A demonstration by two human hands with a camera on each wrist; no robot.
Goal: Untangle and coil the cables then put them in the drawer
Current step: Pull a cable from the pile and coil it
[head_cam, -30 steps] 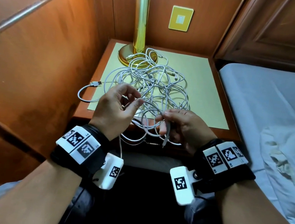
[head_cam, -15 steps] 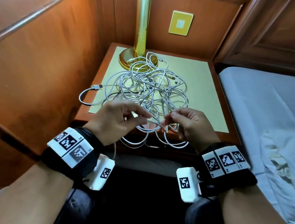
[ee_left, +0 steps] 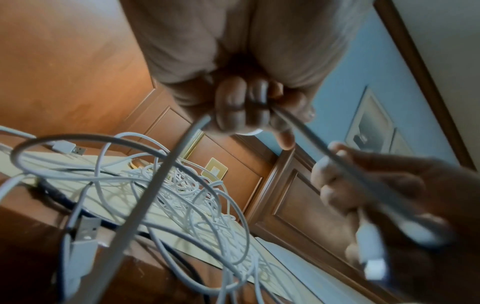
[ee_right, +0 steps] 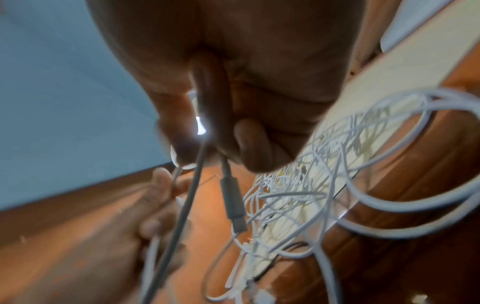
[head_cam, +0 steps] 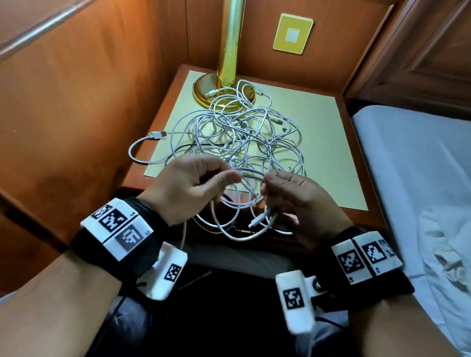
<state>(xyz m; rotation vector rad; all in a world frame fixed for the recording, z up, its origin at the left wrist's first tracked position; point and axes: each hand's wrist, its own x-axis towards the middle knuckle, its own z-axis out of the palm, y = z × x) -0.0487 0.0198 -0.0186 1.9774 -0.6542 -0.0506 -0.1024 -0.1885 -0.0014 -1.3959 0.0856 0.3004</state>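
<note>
Both hands work at the near edge of the bedside table (head_cam: pixel 349 139). Left hand (head_cam: pixel 188 187) pinches a white cable (head_cam: pixel 251 174) between thumb and fingers, and right hand (head_cam: pixel 299 204) grips the same cable near its connector end (head_cam: pixel 259 219). Its remaining length goes back into the tangled pile of white cables (head_cam: pixel 242 137), which touches the brass lamp base (head_cam: pixel 209 92). I judge this is the untangling step; next the free end must be pulled gently out of the loops. No drawer is visible.
</note>
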